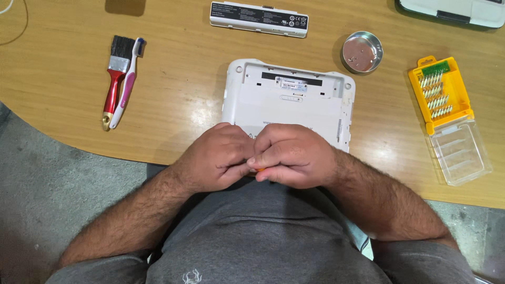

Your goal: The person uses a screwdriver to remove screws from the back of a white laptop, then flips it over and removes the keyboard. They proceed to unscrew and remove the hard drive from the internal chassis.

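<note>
A: Hands first. I'm seeing the left hand (218, 155) and the right hand (292, 155) pressing together just above the grey shirt (252, 236), at the near edge of the table (63, 73).

B: Are they holding something?

A: Both are curling tight. A small orange thing (260, 169) is peeking out between the fingers, and the right hand is closing round it. What it is, I can't tell. Whether the left hand is gripping it too or just touching the right, I can't tell either.

B: What's lying beyond them?

A: A white laptop (286, 100) is lying bottom side up right behind the knuckles, with its battery slot showing bare. Further right, a yellow bit case (439, 92) is sitting with its clear lid (460, 150) flipped open. A round metal dish (362, 51) is resting near the laptop's far corner.

B: And on the left?

A: A red-handled paintbrush (114, 81) and a pink toothbrush (126, 84) are lying side by side, touching. Farthest back, the white battery (259, 19) is lying well apart from the laptop.
</note>
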